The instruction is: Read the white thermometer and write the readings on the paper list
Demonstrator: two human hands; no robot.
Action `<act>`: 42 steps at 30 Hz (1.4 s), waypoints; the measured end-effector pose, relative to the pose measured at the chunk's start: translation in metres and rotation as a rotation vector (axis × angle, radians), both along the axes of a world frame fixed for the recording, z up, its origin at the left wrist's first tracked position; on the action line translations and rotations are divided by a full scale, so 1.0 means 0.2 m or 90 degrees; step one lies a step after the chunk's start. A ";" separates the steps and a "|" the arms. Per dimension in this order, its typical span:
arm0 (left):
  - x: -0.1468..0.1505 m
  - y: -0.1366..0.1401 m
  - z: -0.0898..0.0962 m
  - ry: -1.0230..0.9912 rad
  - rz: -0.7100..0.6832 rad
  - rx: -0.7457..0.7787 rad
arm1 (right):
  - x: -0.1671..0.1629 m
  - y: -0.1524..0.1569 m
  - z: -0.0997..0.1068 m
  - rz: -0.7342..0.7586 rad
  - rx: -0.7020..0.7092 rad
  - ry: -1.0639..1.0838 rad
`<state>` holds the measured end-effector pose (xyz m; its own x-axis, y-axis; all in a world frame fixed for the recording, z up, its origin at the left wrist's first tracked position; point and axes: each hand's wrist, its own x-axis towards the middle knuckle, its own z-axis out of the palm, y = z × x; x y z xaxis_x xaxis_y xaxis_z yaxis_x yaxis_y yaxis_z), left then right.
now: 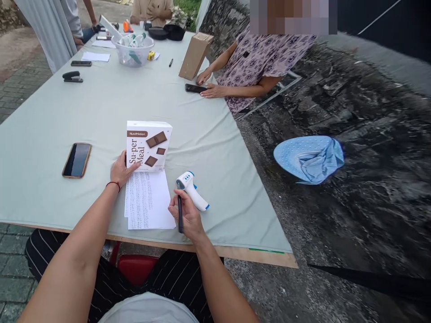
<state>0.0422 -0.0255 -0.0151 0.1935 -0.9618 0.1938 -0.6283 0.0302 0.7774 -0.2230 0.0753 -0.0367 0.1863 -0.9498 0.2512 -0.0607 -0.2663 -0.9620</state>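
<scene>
My left hand (121, 169) grips the lower left corner of a white box (150, 146) labelled "Su-per Meal", with brown bars pictured on its front. The box stands upright at the far end of some printed or written sheets (150, 204). Between the fingers of my right hand (187, 215) is a dark pen (180, 213), held near the right edge of the sheets. Just beyond that hand lies a white and blue infrared thermometer (193, 190) on the tablecloth.
A phone (76, 160) lies to the left, with a stapler (72, 77) farther back. Across the pale tablecloth (215, 148) are a clear tub (134, 56) of bottles, a brown carton (196, 55) and black pans (175, 32). A person at the right touches a dark phone (195, 88). A blue cap (309, 159) is off the table's right edge.
</scene>
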 end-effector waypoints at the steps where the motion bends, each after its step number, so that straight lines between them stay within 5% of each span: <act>1: 0.00 0.00 0.00 0.001 -0.003 -0.001 | 0.00 0.02 0.01 -0.008 0.008 -0.015; 14: -0.02 -0.01 -0.01 0.003 -0.010 -0.014 | 0.16 0.13 0.02 -0.074 0.110 0.076; 20: -0.04 -0.01 0.01 0.010 -0.009 -0.005 | 0.20 0.14 -0.01 -0.134 0.068 0.113; 42: -0.04 -0.01 -0.01 0.000 -0.009 -0.018 | 0.20 0.14 0.00 -0.080 0.013 0.195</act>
